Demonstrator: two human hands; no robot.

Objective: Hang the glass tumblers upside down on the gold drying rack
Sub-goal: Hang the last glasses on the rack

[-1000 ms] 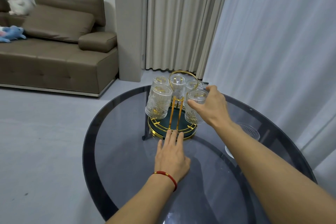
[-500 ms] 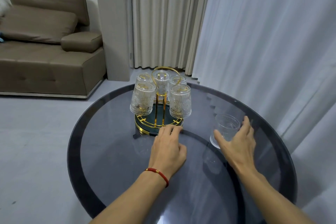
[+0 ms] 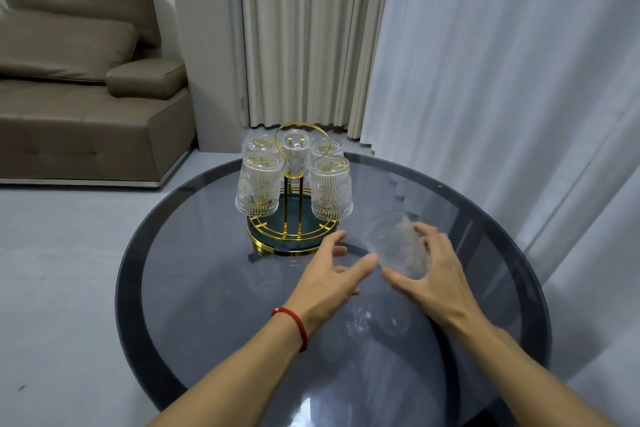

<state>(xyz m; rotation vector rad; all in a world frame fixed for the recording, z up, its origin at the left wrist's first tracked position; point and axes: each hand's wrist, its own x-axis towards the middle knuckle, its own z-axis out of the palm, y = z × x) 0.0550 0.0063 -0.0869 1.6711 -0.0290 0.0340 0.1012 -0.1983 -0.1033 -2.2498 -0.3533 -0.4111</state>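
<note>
blurred glass tumbler [image 3: 398,246] in right hand [image 3: 433,274], orientation unclear

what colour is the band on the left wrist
Red, a thin cord bracelet; the head view shows it clearly.

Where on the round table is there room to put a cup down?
The table is bare left of the gold rack and near the front rim. It's crowded mid-table: the left hand and right hand, holding a tumbler, sit before the rack.
</note>
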